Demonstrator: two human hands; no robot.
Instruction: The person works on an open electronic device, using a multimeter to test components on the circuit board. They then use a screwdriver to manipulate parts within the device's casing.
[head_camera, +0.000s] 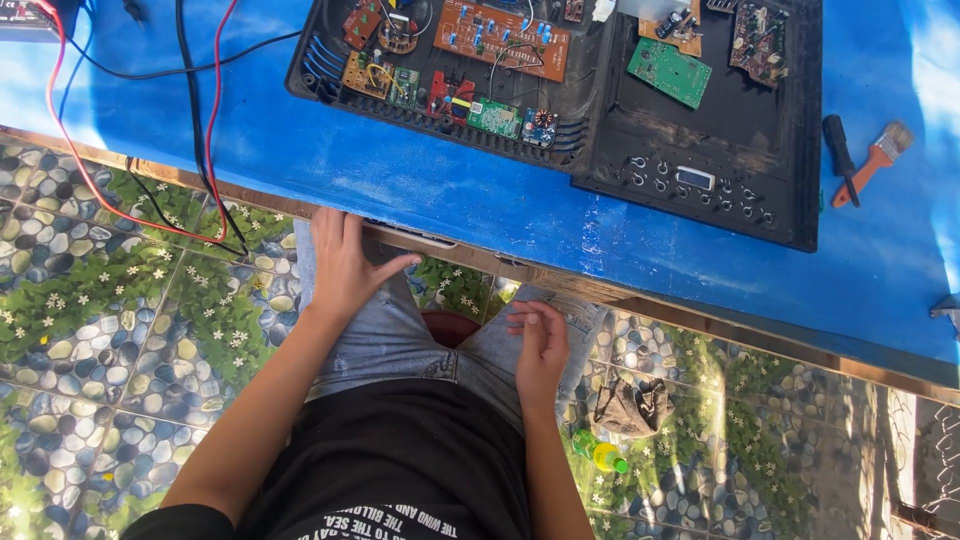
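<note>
Below blue table edge (480, 250), left hand (345, 262) flat, right hand (540, 345) curled, both empty on knees

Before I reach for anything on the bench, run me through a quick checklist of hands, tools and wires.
1. Left hand free: ok, flat on the knee.
2. Right hand free: ok, resting on the thigh.
3. Open appliance case on the blue bench: ok, circuit boards exposed.
4. Screwdriver and brush beside the case: ok.
5. Red and black leads off the boards: cannot tell.
6. Floor by feet: not ok, green bottle lying there.
</note>
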